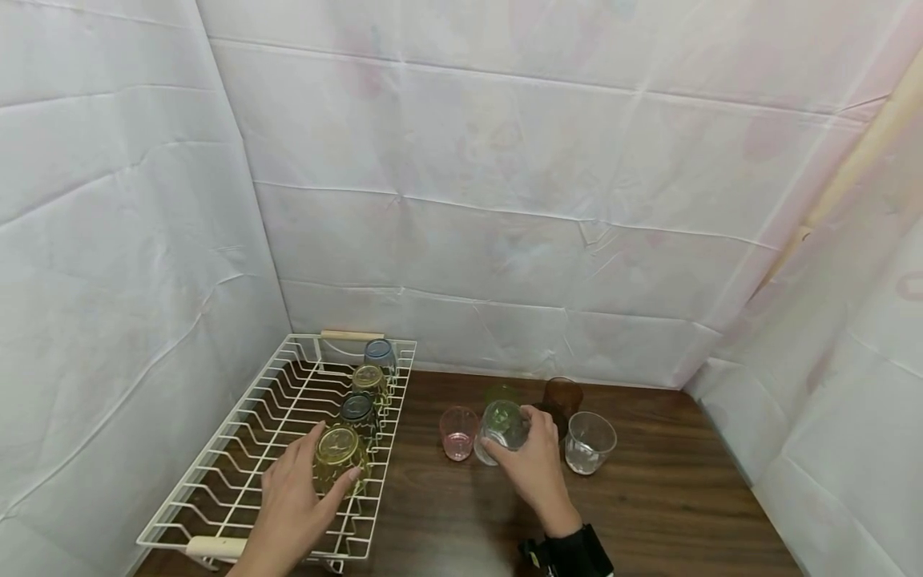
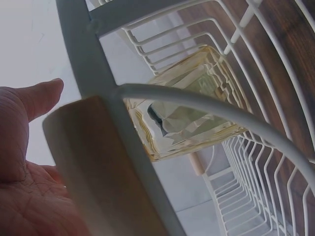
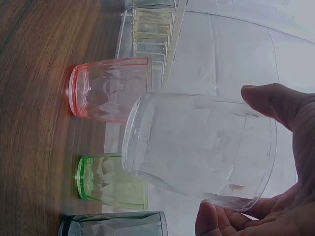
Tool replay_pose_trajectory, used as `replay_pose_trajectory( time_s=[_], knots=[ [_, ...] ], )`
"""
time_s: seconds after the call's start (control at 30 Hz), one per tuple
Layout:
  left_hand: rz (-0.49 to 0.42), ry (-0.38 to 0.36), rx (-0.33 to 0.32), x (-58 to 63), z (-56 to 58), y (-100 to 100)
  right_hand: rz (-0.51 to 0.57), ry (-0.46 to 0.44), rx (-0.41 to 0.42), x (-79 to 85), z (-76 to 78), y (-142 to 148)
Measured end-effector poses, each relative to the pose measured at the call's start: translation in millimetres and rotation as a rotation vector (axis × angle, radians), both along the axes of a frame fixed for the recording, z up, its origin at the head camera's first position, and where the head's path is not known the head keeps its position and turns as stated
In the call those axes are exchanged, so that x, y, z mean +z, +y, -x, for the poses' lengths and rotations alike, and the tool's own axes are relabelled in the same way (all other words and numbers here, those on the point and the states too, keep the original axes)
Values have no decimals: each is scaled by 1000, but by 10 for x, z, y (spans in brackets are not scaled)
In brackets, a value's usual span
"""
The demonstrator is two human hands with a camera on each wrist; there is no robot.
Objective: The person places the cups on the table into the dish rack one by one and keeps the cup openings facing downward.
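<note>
My right hand point(image 1: 530, 465) grips a clear glass point(image 3: 202, 147) near its rim, thumb on one side and fingers on the other. In the right wrist view this glass is raised off the table. Around it stand a pink glass point(image 1: 458, 433), a green glass point(image 3: 110, 182), a dark glass point(image 3: 115, 225), a brown glass point(image 1: 564, 394) and another clear glass point(image 1: 589, 443). My left hand point(image 1: 292, 501) is at a yellow glass point(image 1: 339, 449) upside down in the white rack, its thumb and fingers spread to either side. Most left fingers are hidden in the left wrist view.
The wire rack point(image 1: 238, 481) has wooden handles point(image 1: 216, 547) at its ends. A dark glass point(image 1: 358, 410), a second yellow glass point(image 1: 369, 380) and a blue glass point(image 1: 379, 353) line its right side, upside down. White cloth walls point(image 1: 469, 200) enclose the wooden table point(image 1: 671, 481).
</note>
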State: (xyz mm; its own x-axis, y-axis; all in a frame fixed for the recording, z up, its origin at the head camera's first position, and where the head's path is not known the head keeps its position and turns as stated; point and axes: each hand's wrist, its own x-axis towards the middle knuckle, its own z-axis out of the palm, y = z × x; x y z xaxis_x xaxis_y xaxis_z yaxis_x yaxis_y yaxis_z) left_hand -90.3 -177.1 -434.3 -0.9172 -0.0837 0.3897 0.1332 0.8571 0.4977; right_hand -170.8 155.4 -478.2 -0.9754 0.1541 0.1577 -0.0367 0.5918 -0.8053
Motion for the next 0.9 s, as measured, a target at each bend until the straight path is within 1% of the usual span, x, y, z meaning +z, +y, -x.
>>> replay_pose_trajectory(
  time_s=[0.13, 0.27, 0.43, 0.53, 0.6, 0.67, 0.73, 0.8, 0.9],
  knots=[
    [-10, 31, -2, 11, -5, 19, 5, 19, 2, -8, 9, 14],
    [-12, 44, -5, 9, -8, 35, 26, 21, 11, -1, 6, 21],
    [-10, 41, -3, 7, -13, 45, 64, -22, 24, 26, -17, 25],
    [-6, 34, 2, 12, -19, 45, 115, -55, 39, 28, -25, 42],
    [-4, 35, 4, 16, -18, 45, 177, -66, 60, 16, -23, 65],
    [-1, 38, 3, 19, -15, 45, 276, -78, 90, 20, -22, 80],
    [0, 47, 1, 17, -11, 49, 404, -88, 125, 21, -11, 90],
    [-5, 61, -4, 10, -7, 56, 555, -98, 151, 30, 7, 85],
    [-10, 77, -8, -1, -2, 67, 768, -103, 200, -7, 52, 88]
  ],
)
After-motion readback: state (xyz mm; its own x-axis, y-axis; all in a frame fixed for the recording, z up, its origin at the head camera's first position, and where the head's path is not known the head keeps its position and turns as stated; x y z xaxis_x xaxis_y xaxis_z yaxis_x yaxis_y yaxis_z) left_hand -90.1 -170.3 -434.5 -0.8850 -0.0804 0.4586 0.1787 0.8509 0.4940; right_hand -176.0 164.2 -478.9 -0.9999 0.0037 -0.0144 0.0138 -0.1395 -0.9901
